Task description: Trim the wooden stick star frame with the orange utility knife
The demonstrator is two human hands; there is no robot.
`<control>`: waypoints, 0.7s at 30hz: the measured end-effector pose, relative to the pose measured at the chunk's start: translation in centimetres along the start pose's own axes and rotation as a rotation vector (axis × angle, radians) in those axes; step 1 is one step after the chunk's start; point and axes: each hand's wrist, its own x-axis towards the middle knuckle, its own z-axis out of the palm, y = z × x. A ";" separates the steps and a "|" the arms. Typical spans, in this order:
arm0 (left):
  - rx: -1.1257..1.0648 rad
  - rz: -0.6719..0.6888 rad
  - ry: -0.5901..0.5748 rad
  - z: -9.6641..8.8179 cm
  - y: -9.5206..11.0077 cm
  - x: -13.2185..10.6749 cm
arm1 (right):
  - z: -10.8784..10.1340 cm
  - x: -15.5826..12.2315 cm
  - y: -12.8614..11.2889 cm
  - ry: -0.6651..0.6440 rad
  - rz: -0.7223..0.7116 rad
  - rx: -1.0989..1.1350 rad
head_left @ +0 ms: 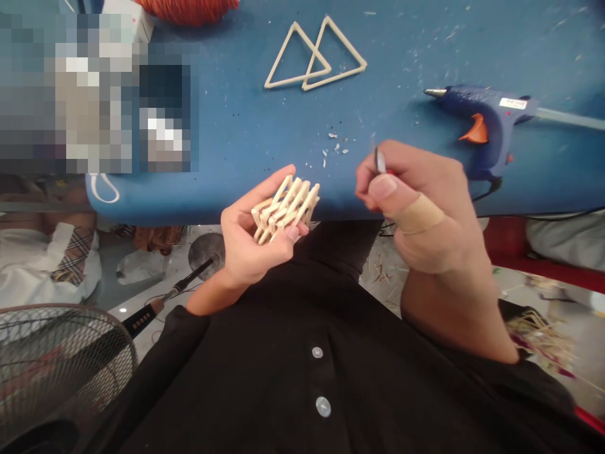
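Observation:
My left hand [255,236] is closed around a small lattice of pale wooden sticks [286,208], held just off the table's near edge. To the right, my right hand [416,202] is raised with thumb and fingers pinched on a small tool [380,161]. A thin dark edge, a pale part and a bit of red show on this tool; the rest is hidden in the fingers, so its kind is unclear. A tan bandage [422,214] wraps the right thumb. White shavings [336,147] lie on the table between and beyond the hands.
Two overlapping stick triangles [316,63] lie at the back of the blue table [227,139]. A blue glue gun [491,120] with an orange trigger rests at right. Orange cord [189,7] sits at the back left. A fan [61,372] stands at lower left.

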 end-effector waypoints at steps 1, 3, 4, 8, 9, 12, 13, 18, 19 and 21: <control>0.006 -0.003 0.005 0.0 -0.2 0.1 | 0.3 -0.1 -0.2 -0.033 0.000 0.110; 0.023 0.022 0.001 -0.1 -0.5 0.3 | 1.1 -0.1 -0.7 -0.038 0.022 0.254; 0.034 0.042 -0.007 -0.1 -0.6 0.3 | 1.5 -0.1 -0.9 -0.021 0.041 0.287; 0.095 0.089 -0.049 -0.2 -1.0 0.1 | 2.4 0.5 -1.2 0.019 0.029 0.315; 0.111 0.086 -0.057 -0.2 -1.1 0.1 | 2.4 0.6 -1.1 0.023 0.002 0.327; 0.156 0.086 -0.059 -0.2 -1.2 0.0 | 2.6 0.8 -0.6 0.064 -0.040 0.377; 0.170 0.097 -0.054 -0.2 -1.2 0.0 | 2.7 0.8 -0.5 0.079 -0.032 0.385; 0.254 0.213 -0.033 0.3 -0.9 0.0 | 2.9 0.5 -0.4 0.109 0.087 0.308; 0.277 0.246 -0.024 0.5 -0.8 -0.1 | 2.9 0.4 -0.5 0.108 0.100 0.297; 0.341 0.312 0.008 0.7 -0.5 -0.2 | 2.8 0.3 -0.7 0.100 0.104 0.296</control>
